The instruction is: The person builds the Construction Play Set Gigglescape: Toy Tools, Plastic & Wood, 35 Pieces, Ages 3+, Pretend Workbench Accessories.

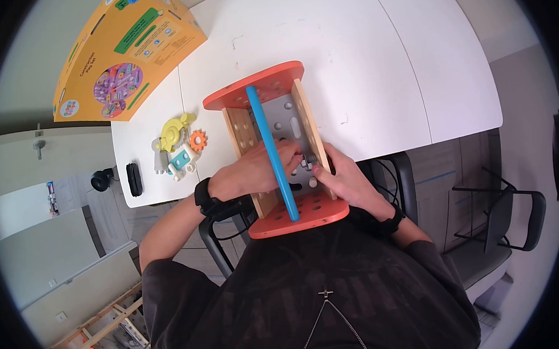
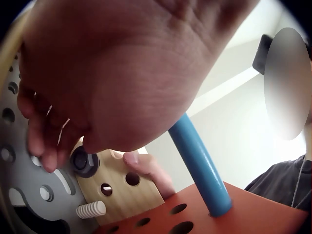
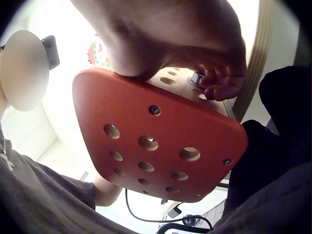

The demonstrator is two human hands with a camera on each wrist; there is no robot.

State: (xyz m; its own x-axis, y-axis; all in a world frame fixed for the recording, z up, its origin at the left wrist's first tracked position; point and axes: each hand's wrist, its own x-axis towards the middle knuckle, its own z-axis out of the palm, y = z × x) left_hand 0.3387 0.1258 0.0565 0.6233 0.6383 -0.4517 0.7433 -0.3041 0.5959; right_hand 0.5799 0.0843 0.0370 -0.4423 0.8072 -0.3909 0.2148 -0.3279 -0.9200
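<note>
Left hand (image 1: 253, 168): inside the toolbox (image 1: 319, 221) at the table (image 1: 362, 77) edge, near the nut (image 2: 85, 162); I cannot tell its grip. Right hand (image 1: 348, 179): grasping the side panel (image 1: 310, 126). I judge fastening underway; next, brace the bolt (image 3: 196, 78), turn the nut.

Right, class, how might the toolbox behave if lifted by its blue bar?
The toolbox is probably stiff, with screws in its red end panel. The smooth, round blue bar may feel slippery. Spanning both ends, it should keep the toolbox fairly level.
</note>
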